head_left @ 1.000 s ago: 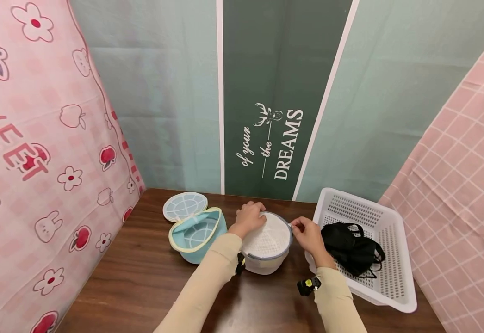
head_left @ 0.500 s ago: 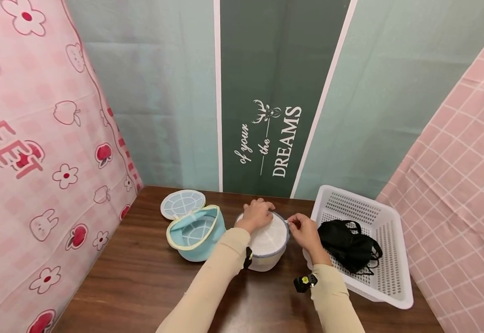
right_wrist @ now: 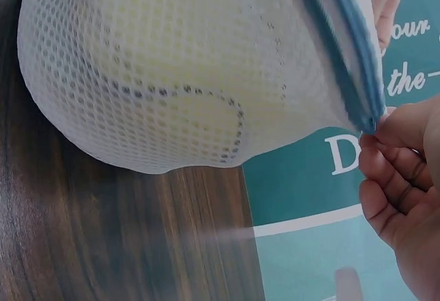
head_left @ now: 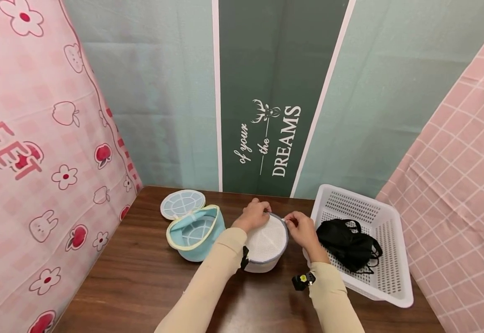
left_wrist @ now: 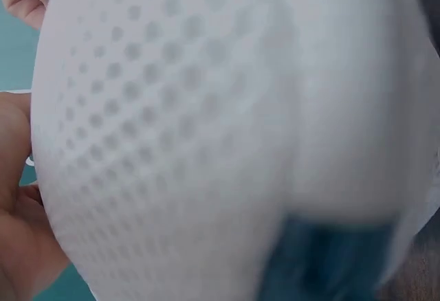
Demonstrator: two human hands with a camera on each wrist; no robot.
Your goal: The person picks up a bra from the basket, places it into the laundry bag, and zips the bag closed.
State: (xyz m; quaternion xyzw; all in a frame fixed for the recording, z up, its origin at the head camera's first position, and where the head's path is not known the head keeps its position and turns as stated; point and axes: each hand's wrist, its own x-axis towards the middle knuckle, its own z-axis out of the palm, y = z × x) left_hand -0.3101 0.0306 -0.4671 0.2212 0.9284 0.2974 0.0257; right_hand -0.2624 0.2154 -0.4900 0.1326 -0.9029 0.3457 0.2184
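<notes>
A round white mesh laundry bag (head_left: pixel 267 240) with blue zip trim stands on the table in the head view. My left hand (head_left: pixel 255 215) grips its far-left rim, fingers curled over the edge. At the rim's far right, my right hand (head_left: pixel 302 229) pinches the end of the zip between thumb and forefinger. The right wrist view shows this pinch at the corner of the blue zip (right_wrist: pixel 371 119). Something pale yellow with a dark edge shows through the mesh (right_wrist: pixel 172 60). White mesh fills most of the left wrist view, with the left hand (left_wrist: pixel 24 239) at its edge.
A light-blue bag (head_left: pixel 200 247) with yellow trim stands at left, its round lid (head_left: pixel 183 204) folded back. At right is a white plastic basket (head_left: pixel 385 298) holding a black cloth item with straps (head_left: pixel 348 245). Curtains hang behind the brown table (head_left: pixel 121 282) and at both sides.
My right hand has edged left along the bag's far rim, still pinching the zip. The left hand shifted right over the top, then back left to the rim.
</notes>
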